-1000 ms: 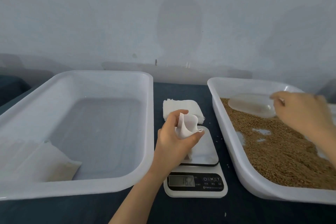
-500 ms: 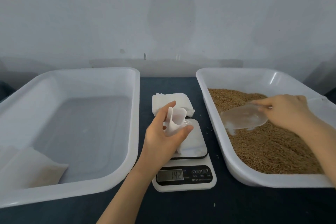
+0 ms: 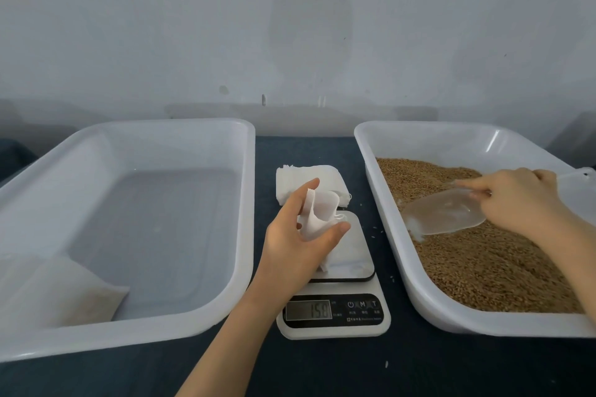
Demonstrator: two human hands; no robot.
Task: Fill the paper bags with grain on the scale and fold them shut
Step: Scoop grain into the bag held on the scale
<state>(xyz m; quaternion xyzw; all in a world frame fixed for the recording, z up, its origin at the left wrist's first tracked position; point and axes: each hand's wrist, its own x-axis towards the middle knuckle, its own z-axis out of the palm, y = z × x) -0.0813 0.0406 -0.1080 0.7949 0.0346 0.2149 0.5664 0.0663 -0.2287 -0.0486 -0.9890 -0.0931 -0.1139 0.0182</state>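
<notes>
Having dragged the scoop nearer through the grain at three o'clock, handle gripped in curled fingers of the right hand, load lightly, then pour slowly into the paper bag pinched open by fingers of the left hand on the scale.

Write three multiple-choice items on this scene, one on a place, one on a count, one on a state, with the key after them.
1. Where does the stack of spare bags lie?
A. On the table behind the scale
B. On top of the scale
C. On the floor

2. How many white tubs stand on the table?
A. One
B. Two
C. Three

3. How is the bag in the left hand?
A. Folded shut
B. Lying flat
C. Held with its mouth open

1 A, it lies just beyond the platform.
2 B, a left tub and a right tub with grain.
3 C, the hand spreads its mouth over the scale.
</notes>
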